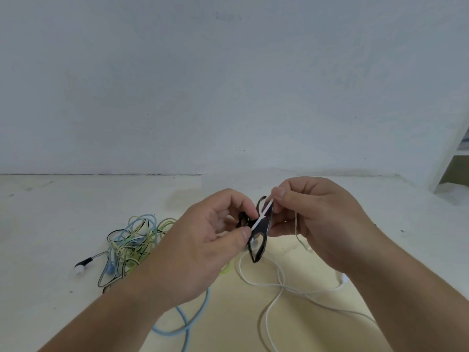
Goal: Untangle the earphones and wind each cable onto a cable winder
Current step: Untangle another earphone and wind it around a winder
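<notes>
While left hand [203, 240] grips winder [261, 233], right hand [317, 219] pinches, apparently, white cable [263, 213].

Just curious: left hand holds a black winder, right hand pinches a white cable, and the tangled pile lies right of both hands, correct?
No: the head view shows the tangled pile left of both hands. The left hand does hold the black winder, the right hand pinches the white cable.
</notes>
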